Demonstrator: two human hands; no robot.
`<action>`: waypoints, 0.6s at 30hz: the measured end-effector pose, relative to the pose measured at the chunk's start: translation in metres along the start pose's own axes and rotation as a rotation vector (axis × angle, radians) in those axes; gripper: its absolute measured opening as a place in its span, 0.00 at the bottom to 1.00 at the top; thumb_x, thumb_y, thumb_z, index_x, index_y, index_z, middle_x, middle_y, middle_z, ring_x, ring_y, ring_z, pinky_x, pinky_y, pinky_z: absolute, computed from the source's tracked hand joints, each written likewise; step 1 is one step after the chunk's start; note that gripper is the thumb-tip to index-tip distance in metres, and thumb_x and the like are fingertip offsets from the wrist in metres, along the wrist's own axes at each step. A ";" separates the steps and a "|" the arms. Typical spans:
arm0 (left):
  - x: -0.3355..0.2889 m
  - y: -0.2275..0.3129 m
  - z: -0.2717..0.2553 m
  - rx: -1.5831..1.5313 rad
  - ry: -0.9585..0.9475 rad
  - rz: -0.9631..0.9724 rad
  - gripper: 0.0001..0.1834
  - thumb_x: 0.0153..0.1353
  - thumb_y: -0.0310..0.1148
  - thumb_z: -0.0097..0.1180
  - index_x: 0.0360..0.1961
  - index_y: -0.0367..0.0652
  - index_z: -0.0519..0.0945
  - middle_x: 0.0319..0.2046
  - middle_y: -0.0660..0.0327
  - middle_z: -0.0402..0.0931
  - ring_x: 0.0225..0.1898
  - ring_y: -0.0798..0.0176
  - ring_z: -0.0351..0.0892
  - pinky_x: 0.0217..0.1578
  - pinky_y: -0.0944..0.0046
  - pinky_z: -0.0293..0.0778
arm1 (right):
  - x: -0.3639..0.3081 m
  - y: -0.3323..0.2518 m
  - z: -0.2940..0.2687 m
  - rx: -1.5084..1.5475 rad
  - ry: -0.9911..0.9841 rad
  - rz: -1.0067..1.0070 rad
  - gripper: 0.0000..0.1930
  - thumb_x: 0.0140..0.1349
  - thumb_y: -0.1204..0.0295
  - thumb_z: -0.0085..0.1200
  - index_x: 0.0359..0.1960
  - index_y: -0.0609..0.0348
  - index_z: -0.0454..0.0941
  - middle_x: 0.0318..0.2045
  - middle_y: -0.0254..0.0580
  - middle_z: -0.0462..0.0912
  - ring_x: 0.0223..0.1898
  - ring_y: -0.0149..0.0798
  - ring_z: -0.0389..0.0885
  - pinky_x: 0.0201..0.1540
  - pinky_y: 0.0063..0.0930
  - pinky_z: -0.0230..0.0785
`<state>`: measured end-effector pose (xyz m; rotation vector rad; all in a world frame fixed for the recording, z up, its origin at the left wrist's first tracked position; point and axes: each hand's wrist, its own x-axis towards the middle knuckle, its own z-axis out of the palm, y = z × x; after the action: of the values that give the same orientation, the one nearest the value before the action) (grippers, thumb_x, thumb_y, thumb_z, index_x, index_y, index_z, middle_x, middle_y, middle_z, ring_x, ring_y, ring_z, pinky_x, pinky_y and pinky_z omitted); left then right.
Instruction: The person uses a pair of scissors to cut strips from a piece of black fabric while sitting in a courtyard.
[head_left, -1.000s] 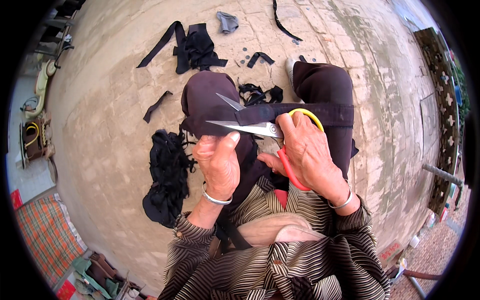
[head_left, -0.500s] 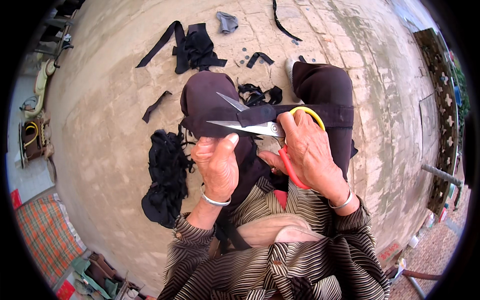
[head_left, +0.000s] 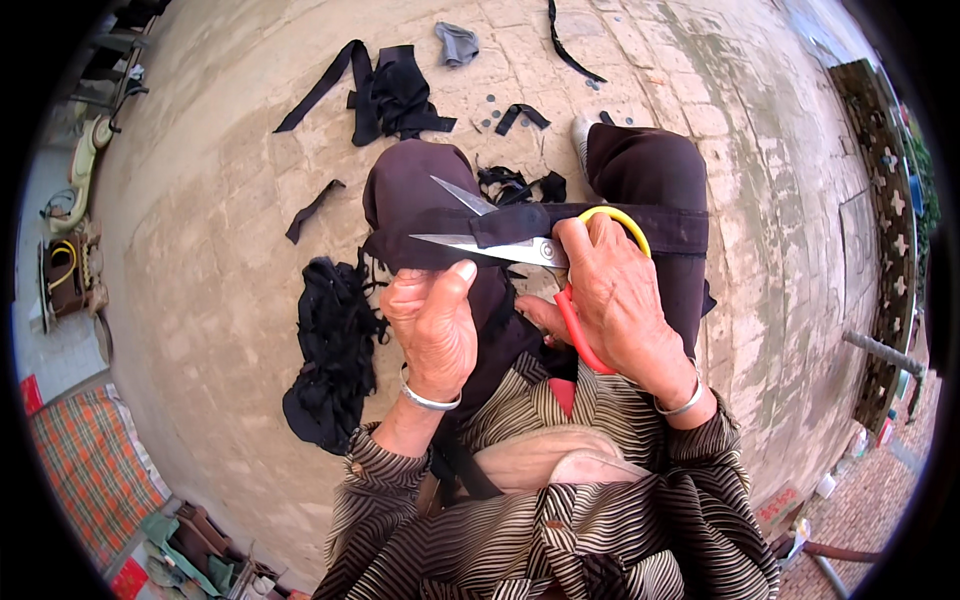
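Observation:
My right hand (head_left: 615,295) grips a pair of scissors (head_left: 540,252) by its red and yellow handles. The blades stand apart and point left, with a band of black cloth (head_left: 510,226) between them. That cloth runs rightward as a strip across my dark-trousered knees. Just below the lower blade, my left hand (head_left: 435,315) is closed, thumb against fingers, pinching the edge of the black cloth. Where this cloth ends against the dark trousers is hard to make out.
A heap of black cloth (head_left: 332,355) lies on the paved ground to my left. Beyond my knees are black cloth pieces (head_left: 398,95), a grey scrap (head_left: 457,45), thin strips (head_left: 315,210) and small round discs (head_left: 523,127). A plaid cloth (head_left: 95,460) is at far left.
Very little differs. The scissors and both hands have shifted slightly, and the blades still stand apart around the black cloth.

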<state>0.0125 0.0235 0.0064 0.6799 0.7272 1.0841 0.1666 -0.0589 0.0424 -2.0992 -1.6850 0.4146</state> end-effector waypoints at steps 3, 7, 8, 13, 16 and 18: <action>0.000 -0.001 -0.003 -0.009 0.004 -0.021 0.08 0.56 0.15 0.57 0.27 0.42 0.79 0.28 0.68 0.77 0.30 0.75 0.75 0.35 0.73 0.70 | -0.004 0.003 -0.004 0.005 -0.003 0.006 0.27 0.46 0.58 0.71 0.40 0.60 0.69 0.33 0.51 0.70 0.36 0.53 0.73 0.36 0.42 0.66; 0.001 -0.002 -0.002 0.007 0.006 -0.011 0.08 0.55 0.15 0.58 0.26 0.40 0.79 0.28 0.67 0.78 0.30 0.74 0.75 0.34 0.73 0.70 | -0.006 0.004 -0.004 -0.017 0.008 -0.008 0.28 0.45 0.59 0.71 0.41 0.60 0.69 0.33 0.51 0.70 0.36 0.53 0.73 0.36 0.42 0.66; 0.000 -0.001 -0.001 0.007 0.005 -0.012 0.08 0.55 0.15 0.58 0.26 0.40 0.79 0.28 0.67 0.78 0.30 0.74 0.75 0.34 0.73 0.70 | -0.006 0.004 -0.004 -0.013 0.008 -0.010 0.28 0.45 0.59 0.71 0.41 0.60 0.69 0.33 0.51 0.69 0.36 0.53 0.73 0.36 0.42 0.66; 0.001 0.000 0.002 0.035 0.020 -0.033 0.07 0.54 0.15 0.58 0.27 0.39 0.79 0.27 0.68 0.77 0.28 0.75 0.72 0.33 0.72 0.68 | -0.007 0.004 0.000 -0.028 0.018 0.021 0.27 0.47 0.59 0.71 0.41 0.60 0.69 0.33 0.51 0.69 0.35 0.53 0.73 0.36 0.42 0.66; -0.001 0.002 0.004 0.079 0.009 0.030 0.06 0.55 0.15 0.57 0.28 0.38 0.79 0.28 0.68 0.76 0.28 0.76 0.71 0.33 0.72 0.68 | -0.004 0.001 0.001 -0.022 0.023 0.018 0.27 0.47 0.58 0.70 0.40 0.60 0.69 0.33 0.51 0.69 0.35 0.53 0.73 0.36 0.42 0.66; -0.001 -0.001 0.002 0.084 0.007 0.038 0.06 0.55 0.15 0.56 0.29 0.38 0.80 0.28 0.67 0.77 0.29 0.75 0.72 0.34 0.72 0.68 | -0.002 -0.001 0.000 -0.015 0.028 0.010 0.26 0.48 0.58 0.70 0.40 0.60 0.69 0.33 0.51 0.69 0.35 0.53 0.73 0.36 0.43 0.66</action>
<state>0.0144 0.0220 0.0072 0.7649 0.7718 1.0954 0.1650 -0.0610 0.0427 -2.1151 -1.6668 0.3753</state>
